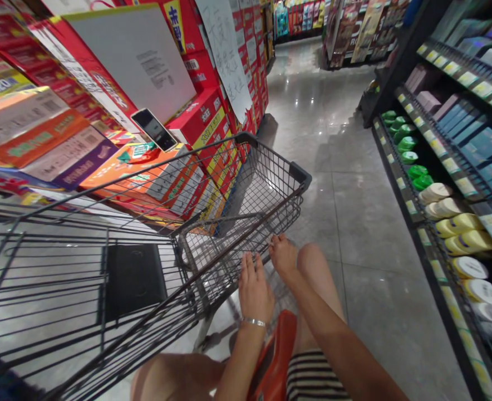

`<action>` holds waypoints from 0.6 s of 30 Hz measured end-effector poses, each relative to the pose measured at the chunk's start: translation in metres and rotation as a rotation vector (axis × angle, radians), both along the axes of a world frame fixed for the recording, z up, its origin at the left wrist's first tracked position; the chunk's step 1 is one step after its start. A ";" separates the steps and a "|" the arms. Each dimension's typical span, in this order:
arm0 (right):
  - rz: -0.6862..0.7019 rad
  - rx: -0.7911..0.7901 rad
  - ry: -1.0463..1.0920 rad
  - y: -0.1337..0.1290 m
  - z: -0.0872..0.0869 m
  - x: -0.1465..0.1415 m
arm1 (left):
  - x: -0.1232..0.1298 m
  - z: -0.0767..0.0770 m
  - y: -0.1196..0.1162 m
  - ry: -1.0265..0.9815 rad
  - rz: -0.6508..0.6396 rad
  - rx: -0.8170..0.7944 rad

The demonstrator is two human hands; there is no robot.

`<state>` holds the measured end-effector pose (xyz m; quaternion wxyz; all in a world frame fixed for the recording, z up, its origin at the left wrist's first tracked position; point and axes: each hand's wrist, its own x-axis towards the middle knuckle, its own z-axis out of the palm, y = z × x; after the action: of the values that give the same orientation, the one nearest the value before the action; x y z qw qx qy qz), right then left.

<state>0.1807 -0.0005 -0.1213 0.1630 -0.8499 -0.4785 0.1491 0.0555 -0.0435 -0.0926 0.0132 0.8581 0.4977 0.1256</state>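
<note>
My left hand [256, 292], with a metal bracelet at its wrist, lies against the near side of a grey wire shopping cart [237, 245], its fingers extended. Just to its right, my right hand [283, 255] has its fingers curled together near the cart's lower wire side; anything between the fingertips is too small to make out. Below the hands, an orange-red object [283, 348] shows between my legs. Beyond the cart, a phone [154, 130] rests propped on stacked boxes, beside a small red and green packet [139, 153].
Stacks of red and orange cartons [212, 125] stand on the left behind the cart. Dark shelves [450, 147] with bottles, jars and boxes line the right. A grey tiled floor [313, 117] runs between them toward more displays.
</note>
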 end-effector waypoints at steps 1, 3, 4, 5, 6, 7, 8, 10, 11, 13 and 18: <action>0.010 -0.018 -0.024 0.001 0.001 0.000 | 0.000 0.000 0.000 0.005 0.004 0.001; -0.004 -0.025 -0.037 0.002 0.002 -0.002 | 0.000 0.000 0.000 0.010 0.009 -0.001; -0.027 -0.017 -0.024 0.002 0.001 -0.003 | 0.000 0.000 0.000 0.011 0.009 -0.004; -0.060 -0.003 0.000 0.002 0.000 -0.004 | 0.000 0.000 0.000 0.010 0.008 -0.007; -0.099 0.019 0.031 0.002 -0.001 -0.005 | 0.000 -0.001 0.000 0.008 0.005 -0.012; -0.144 0.049 0.069 0.001 -0.002 -0.006 | 0.000 -0.001 0.000 0.004 0.003 -0.016; -0.190 0.085 0.115 0.001 -0.003 -0.007 | 0.000 -0.001 0.000 0.001 0.002 -0.018; -0.289 0.153 0.235 0.001 -0.006 -0.008 | 0.000 -0.001 -0.001 -0.004 0.000 -0.019; -0.334 0.186 0.312 0.002 -0.008 -0.008 | 0.000 -0.001 -0.001 -0.006 0.001 -0.019; -0.410 0.263 0.506 0.004 -0.011 -0.007 | 0.001 0.000 -0.002 -0.013 0.001 -0.023; -0.668 0.423 1.225 0.012 -0.015 -0.010 | 0.002 0.003 -0.001 -0.027 -0.003 -0.038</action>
<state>0.1710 0.0113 -0.1358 0.5990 -0.6650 -0.0350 0.4448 0.0579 -0.0447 -0.0896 0.0364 0.8567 0.4984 0.1276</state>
